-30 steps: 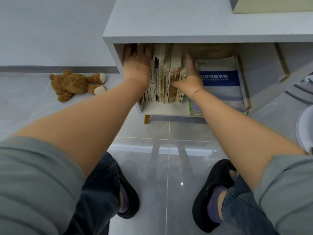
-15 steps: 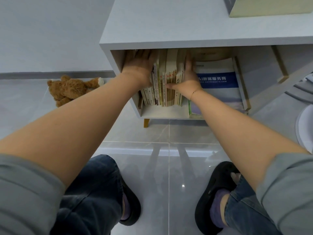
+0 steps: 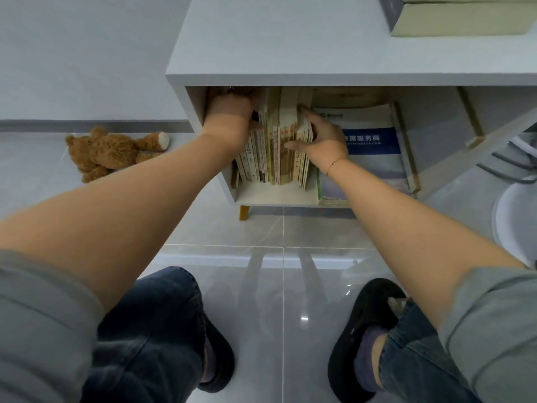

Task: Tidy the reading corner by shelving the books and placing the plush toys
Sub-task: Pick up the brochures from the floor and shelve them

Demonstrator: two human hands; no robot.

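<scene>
A row of upright books (image 3: 277,152) stands in the left part of the low grey bookshelf (image 3: 261,48). My left hand (image 3: 229,112) reaches deep into the compartment and presses against the left side of the row; its fingertips are hidden under the shelf top. My right hand (image 3: 322,135) lies flat against the right side of the row, fingers straight, thumb on the spines. A brown teddy bear (image 3: 113,151) lies on the floor left of the shelf.
A flat blue and white book (image 3: 369,146) lies in the shelf right of the row. Thick books (image 3: 465,16) are stacked on the shelf top at the far right. A white chair base (image 3: 517,216) stands at the right edge. My feet rest on the glossy tiles.
My head has dropped and come closer to the shelf. Both hands stay against the row of books, the right thumb now lower on the spines.
</scene>
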